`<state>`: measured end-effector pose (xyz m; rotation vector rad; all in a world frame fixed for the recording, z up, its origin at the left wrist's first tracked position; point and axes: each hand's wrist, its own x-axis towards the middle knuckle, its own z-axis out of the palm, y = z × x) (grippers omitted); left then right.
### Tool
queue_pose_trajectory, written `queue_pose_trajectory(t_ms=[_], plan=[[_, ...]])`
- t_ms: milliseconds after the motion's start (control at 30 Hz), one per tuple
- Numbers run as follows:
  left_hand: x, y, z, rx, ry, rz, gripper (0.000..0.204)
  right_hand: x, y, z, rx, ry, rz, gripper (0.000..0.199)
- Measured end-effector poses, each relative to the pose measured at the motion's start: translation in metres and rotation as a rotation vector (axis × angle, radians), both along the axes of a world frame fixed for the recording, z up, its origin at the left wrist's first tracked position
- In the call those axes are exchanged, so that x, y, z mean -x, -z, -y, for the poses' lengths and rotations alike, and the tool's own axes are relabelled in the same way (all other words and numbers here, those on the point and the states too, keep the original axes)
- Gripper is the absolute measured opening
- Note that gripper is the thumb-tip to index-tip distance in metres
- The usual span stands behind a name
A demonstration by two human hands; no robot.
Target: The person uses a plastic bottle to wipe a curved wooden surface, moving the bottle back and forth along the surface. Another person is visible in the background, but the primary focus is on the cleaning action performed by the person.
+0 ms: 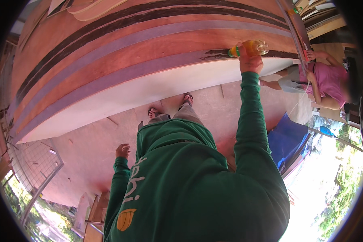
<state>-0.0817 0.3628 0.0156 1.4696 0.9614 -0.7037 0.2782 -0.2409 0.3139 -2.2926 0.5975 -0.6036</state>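
Bottle [255, 47] partly hidden by right hand [249, 61], co-worker's head [353, 85] blurred, striped board [149, 51] cut off above

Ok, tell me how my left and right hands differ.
The right hand grips a bottle with amber contents; the left hand holds nothing visible. The right hand reaches out at the striped panel; the left hand is well away from it. Both are bare, with green sleeves.

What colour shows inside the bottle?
The bottle holds something amber-orange; the head view shows it best.
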Motion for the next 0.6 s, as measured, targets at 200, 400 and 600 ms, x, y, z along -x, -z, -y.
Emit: queue_pose_trajectory(t_ms=[200,400,600], plan=[[0.004,-0.002,-0.007,0.008,0.059,0.017,0.021,0.001,-0.004,-0.064,0.067,-0.102,-0.209,0.047],[0.004,-0.002,-0.011,-0.027,0.002,-0.009,0.02,-0.006,-0.005,-0.011,0.097,0.006,-0.015,0.033],[0.044,0.039,-0.037,0.082,0.021,0.047,0.018,0.004,0.003,-0.109,-0.034,-0.206,-0.054,0.049]])
